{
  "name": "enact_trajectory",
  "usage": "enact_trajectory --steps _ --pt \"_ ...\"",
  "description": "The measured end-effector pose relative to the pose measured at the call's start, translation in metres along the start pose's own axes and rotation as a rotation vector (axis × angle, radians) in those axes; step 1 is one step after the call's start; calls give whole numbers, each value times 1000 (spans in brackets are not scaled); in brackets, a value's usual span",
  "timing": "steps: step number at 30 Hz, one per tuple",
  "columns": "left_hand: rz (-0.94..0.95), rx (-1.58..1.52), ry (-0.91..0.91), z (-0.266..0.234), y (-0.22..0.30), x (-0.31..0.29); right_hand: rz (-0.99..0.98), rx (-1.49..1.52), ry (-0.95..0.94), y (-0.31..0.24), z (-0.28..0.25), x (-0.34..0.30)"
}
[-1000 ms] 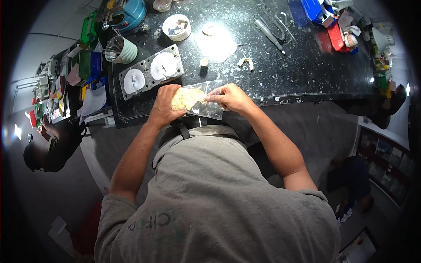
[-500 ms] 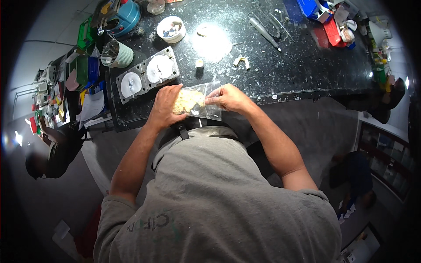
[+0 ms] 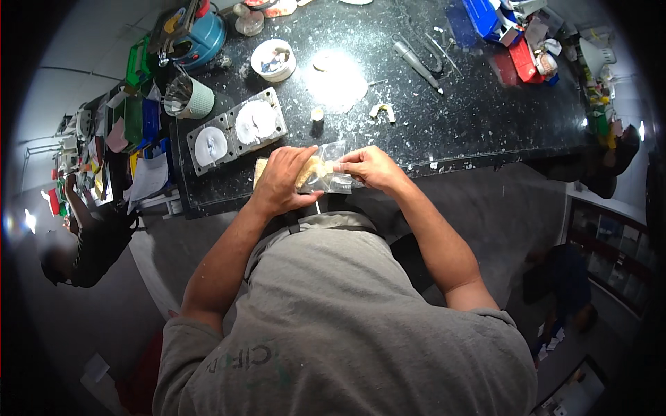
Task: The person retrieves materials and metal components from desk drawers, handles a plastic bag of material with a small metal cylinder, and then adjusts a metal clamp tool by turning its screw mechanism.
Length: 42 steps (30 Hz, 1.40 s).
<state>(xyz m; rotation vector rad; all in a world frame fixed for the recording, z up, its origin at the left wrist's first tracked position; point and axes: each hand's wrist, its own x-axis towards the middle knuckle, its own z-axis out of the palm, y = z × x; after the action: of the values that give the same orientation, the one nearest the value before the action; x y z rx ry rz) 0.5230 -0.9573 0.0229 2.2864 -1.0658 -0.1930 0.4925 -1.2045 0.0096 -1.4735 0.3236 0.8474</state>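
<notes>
At the black bench's [image 3: 499, 114] near edge, the left hand [image 3: 283, 177] is gripping one clear bag [image 3: 316, 172] of yellowish pieces, ideally steadying without squeezing; the right hand [image 3: 374, 168] is pinching at its right end, the catch unclear. Beyond, one cup [image 3: 200, 98], two white-filled mould halves [image 3: 211, 147], one tub [image 3: 274, 71] and one U-shaped piece [image 3: 381, 111] are resting.

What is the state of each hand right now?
Left hand: holding the clear bag.
Right hand: closed in a pinch at the bag's right end; what it grips cannot be told.
</notes>
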Motion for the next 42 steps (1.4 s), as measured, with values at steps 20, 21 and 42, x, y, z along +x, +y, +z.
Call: enact_trajectory --steps 20,21,42 --pt "-106 146 294 19 3 48 -176 125 267 -35 -40 -41" --pt "-171 162 311 22 0 57 -183 128 261 -34 -39 -37" --pt "-317 -286 350 5 10 68 -329 231 180 -60 -17 -3"
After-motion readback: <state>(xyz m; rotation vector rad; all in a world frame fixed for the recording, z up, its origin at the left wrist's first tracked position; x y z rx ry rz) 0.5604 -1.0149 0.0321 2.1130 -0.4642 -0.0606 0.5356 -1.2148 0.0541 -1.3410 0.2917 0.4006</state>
